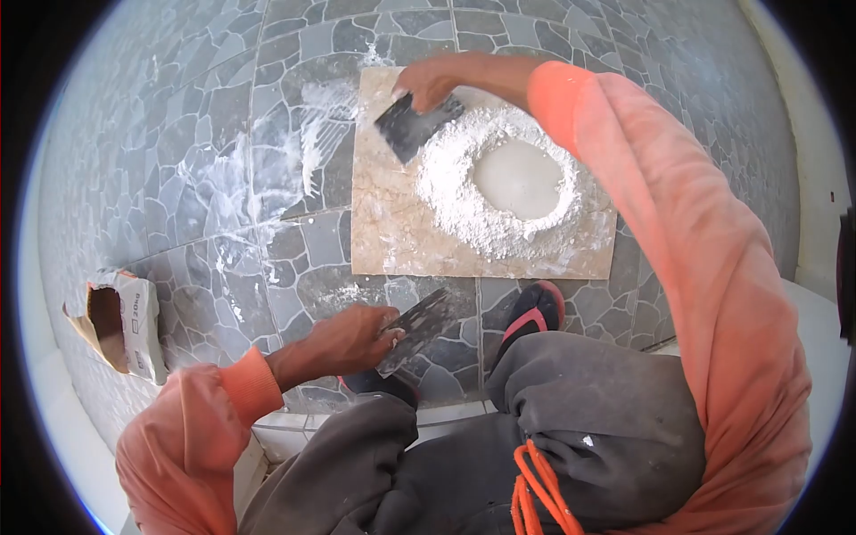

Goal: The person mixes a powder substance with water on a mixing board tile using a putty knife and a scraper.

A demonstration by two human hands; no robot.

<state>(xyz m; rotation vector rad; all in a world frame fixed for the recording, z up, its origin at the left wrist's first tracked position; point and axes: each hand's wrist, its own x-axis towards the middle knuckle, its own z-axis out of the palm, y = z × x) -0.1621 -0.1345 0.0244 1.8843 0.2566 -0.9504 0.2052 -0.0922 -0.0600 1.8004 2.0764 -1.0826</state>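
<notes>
White powder (446, 192) forms a ring around a pool of cloudy liquid (519, 178) on a beige marbled board (388, 236). My right hand (430, 80) reaches across to the board's upper left part, closed on a dark flat trowel (408, 129) whose blade touches or nearly touches the ring's left edge. Below the board, my left hand (357, 339) is wrapped round a second, dark speckled trowel (417, 332), held tilted over the floor near my foot. The handles of both trowels are mostly hidden by my fingers.
An opened paper bag (138, 325) lies on its side at the lower left. White powder smears (218, 192) mark the grey stone-pattern tiles (312, 27) left of the board. My sandalled feet are just below the board, the right sandal (539, 308) nearest it.
</notes>
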